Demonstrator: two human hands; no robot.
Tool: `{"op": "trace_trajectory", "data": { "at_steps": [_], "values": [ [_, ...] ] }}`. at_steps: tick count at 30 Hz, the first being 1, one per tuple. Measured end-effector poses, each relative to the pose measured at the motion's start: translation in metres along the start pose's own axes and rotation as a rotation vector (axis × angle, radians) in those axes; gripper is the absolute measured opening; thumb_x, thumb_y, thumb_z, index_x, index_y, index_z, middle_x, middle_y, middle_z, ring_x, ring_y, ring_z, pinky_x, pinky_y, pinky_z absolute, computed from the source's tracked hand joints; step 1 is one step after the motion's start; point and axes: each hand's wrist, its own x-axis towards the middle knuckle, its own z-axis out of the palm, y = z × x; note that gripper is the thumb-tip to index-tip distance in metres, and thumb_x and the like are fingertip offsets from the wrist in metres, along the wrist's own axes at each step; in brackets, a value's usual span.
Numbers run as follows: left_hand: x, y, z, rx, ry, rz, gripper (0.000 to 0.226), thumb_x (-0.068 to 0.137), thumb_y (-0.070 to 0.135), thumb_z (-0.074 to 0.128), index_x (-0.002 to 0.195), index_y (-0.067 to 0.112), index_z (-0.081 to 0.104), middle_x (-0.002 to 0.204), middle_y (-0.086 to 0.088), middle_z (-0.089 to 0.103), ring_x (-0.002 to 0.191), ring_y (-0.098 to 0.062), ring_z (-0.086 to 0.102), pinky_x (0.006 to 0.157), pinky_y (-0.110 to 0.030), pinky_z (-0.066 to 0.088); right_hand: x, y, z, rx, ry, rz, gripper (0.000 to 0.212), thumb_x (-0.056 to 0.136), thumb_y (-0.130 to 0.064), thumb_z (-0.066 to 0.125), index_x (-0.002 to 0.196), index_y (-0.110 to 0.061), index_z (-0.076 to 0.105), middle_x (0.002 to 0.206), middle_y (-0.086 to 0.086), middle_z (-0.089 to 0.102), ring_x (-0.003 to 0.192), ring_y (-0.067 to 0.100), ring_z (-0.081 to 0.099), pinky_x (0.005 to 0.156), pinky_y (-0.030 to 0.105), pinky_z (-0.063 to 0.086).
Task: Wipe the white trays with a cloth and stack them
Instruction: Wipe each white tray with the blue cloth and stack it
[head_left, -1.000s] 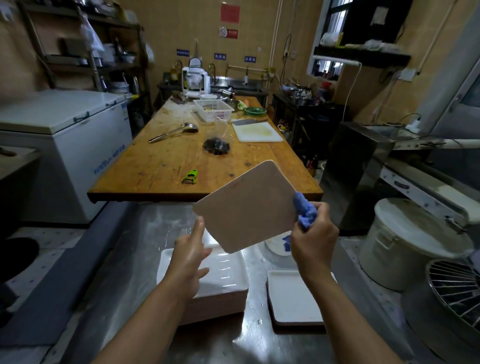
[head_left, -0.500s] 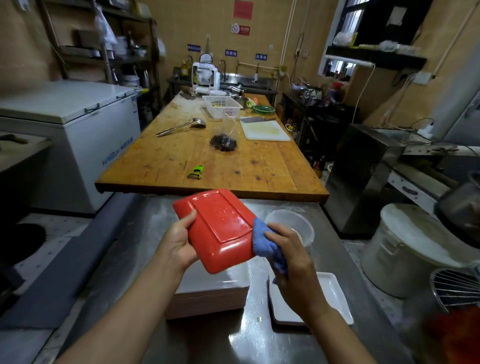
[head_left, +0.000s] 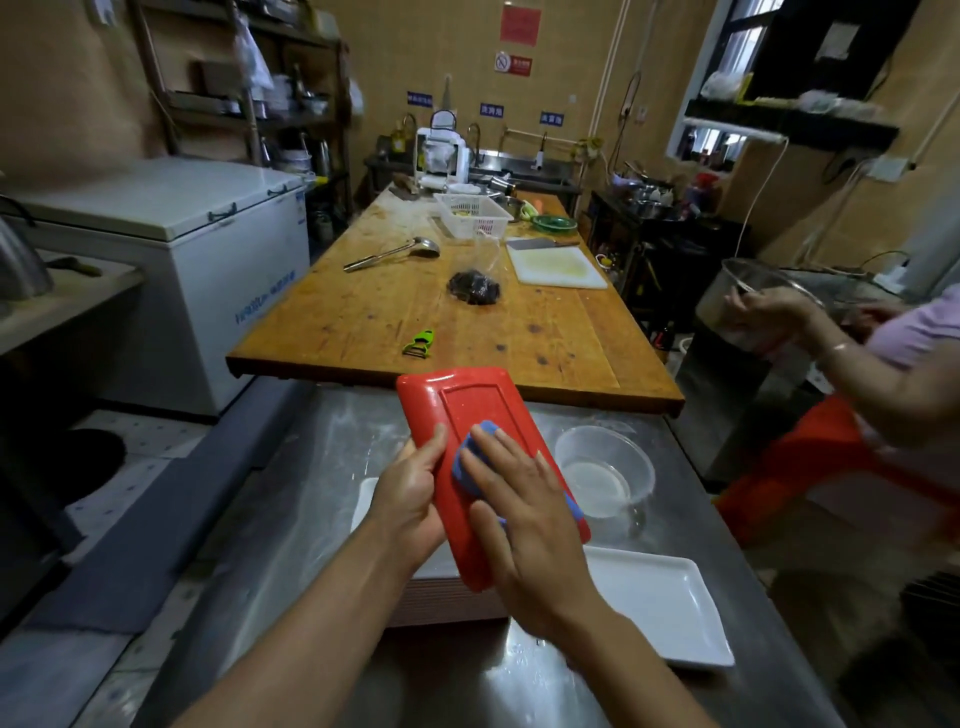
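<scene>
I hold a tray (head_left: 470, 400) with its red underside facing me, above the steel counter. My left hand (head_left: 410, 496) grips its left edge, thumb on the red face. My right hand (head_left: 524, 512) lies flat with straight fingers on a blue cloth (head_left: 470, 452), pressing it against the tray's underside. A stack of trays (head_left: 441, 597) sits under the held tray, mostly hidden. One white tray (head_left: 660, 603) lies alone on the counter to the right.
A clear bowl (head_left: 605, 467) stands on the steel counter (head_left: 311, 493) beyond the single tray. The wooden table (head_left: 395, 317) ahead carries a green peeler (head_left: 418, 344), ladle and cutting board. Another person (head_left: 852, 364) holding a metal pot stands at right.
The tray has turned more upright. My right hand with the cloth moved from the tray's right edge onto the middle of its red underside. A person has come into view at right.
</scene>
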Motion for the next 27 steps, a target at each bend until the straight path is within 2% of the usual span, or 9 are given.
{"op": "trace_trajectory", "data": {
  "at_steps": [5, 7, 9, 11, 13, 17, 20, 23, 27],
  "values": [
    [-0.007, -0.008, -0.007, 0.083, -0.082, 0.045, 0.03, 0.099, 0.014, 0.038, 0.121, 0.01, 0.057, 0.098, -0.011, 0.072, 0.082, -0.018, 0.071, 0.075, -0.03, 0.058, 0.035, 0.006, -0.006, 0.118, 0.008, 0.064, 0.042, 0.095, -0.006, 0.047, 0.137, -0.008, 0.046, 0.149, 0.004, 0.035, 0.142, 0.015, 0.026, 0.117, 0.024, 0.015],
    [-0.01, -0.008, -0.007, 0.101, -0.136, 0.049, 0.028, 0.097, 0.01, 0.038, 0.117, 0.012, 0.058, 0.091, -0.009, 0.073, 0.078, -0.017, 0.071, 0.07, -0.028, 0.059, 0.048, 0.006, -0.011, 0.161, 0.003, 0.084, 0.04, 0.096, -0.006, 0.046, 0.136, -0.008, 0.047, 0.149, 0.005, 0.036, 0.141, 0.015, 0.028, 0.116, 0.023, 0.017],
    [-0.013, -0.006, -0.007, 0.118, -0.185, 0.065, 0.028, 0.09, 0.007, 0.044, 0.114, 0.011, 0.058, 0.09, -0.009, 0.073, 0.078, -0.017, 0.071, 0.068, -0.026, 0.058, 0.06, 0.003, -0.013, 0.205, -0.017, 0.055, 0.038, 0.096, -0.005, 0.046, 0.134, -0.007, 0.049, 0.147, 0.006, 0.039, 0.14, 0.017, 0.03, 0.117, 0.029, 0.019],
    [-0.015, -0.003, -0.005, 0.144, -0.231, 0.096, 0.034, 0.082, 0.005, 0.049, 0.113, 0.012, 0.059, 0.096, -0.01, 0.072, 0.086, -0.018, 0.07, 0.072, -0.025, 0.057, 0.069, -0.004, -0.012, 0.202, -0.043, -0.006, 0.037, 0.094, -0.009, 0.045, 0.13, -0.007, 0.055, 0.142, 0.007, 0.046, 0.136, 0.019, 0.035, 0.115, 0.033, 0.022],
    [-0.016, -0.002, -0.005, 0.177, -0.258, 0.13, 0.037, 0.079, 0.002, 0.051, 0.113, 0.014, 0.06, 0.103, -0.011, 0.071, 0.094, -0.019, 0.068, 0.078, -0.026, 0.056, 0.075, -0.009, -0.01, 0.158, -0.03, -0.037, 0.041, 0.087, -0.015, 0.043, 0.124, -0.01, 0.061, 0.135, 0.006, 0.053, 0.129, 0.019, 0.043, 0.111, 0.03, 0.028],
    [-0.021, 0.001, -0.012, 0.198, -0.254, 0.113, 0.036, 0.075, 0.013, 0.054, 0.11, 0.012, 0.06, 0.088, -0.011, 0.072, 0.075, -0.02, 0.07, 0.07, -0.033, 0.057, 0.077, 0.009, -0.015, 0.093, 0.061, 0.057, 0.038, 0.09, -0.019, 0.042, 0.12, -0.01, 0.062, 0.124, 0.005, 0.06, 0.116, 0.02, 0.051, 0.101, 0.027, 0.034],
    [-0.025, 0.002, -0.016, 0.186, -0.257, 0.086, 0.035, 0.075, 0.016, 0.054, 0.109, 0.011, 0.061, 0.09, -0.014, 0.072, 0.076, -0.024, 0.07, 0.074, -0.041, 0.057, 0.07, 0.031, -0.022, 0.136, 0.069, 0.193, 0.031, 0.096, -0.01, 0.044, 0.123, -0.01, 0.059, 0.125, 0.005, 0.058, 0.118, 0.019, 0.049, 0.097, 0.017, 0.03],
    [-0.023, -0.001, -0.016, 0.126, -0.215, 0.062, 0.034, 0.08, 0.016, 0.053, 0.113, 0.01, 0.06, 0.093, -0.016, 0.071, 0.078, -0.026, 0.07, 0.074, -0.044, 0.056, 0.06, 0.038, -0.025, 0.197, 0.079, 0.289, 0.036, 0.097, -0.007, 0.041, 0.132, -0.011, 0.052, 0.138, 0.002, 0.049, 0.129, 0.013, 0.041, 0.101, 0.012, 0.025],
    [-0.008, 0.0, -0.018, 0.005, -0.076, 0.06, 0.023, 0.095, 0.014, 0.044, 0.111, 0.009, 0.06, 0.088, -0.013, 0.073, 0.077, -0.025, 0.071, 0.07, -0.043, 0.059, 0.034, 0.036, -0.024, 0.199, 0.028, 0.292, 0.041, 0.098, -0.012, 0.042, 0.138, -0.019, 0.044, 0.149, -0.003, 0.037, 0.136, 0.004, 0.031, 0.106, 0.007, 0.017]
  ]
}}
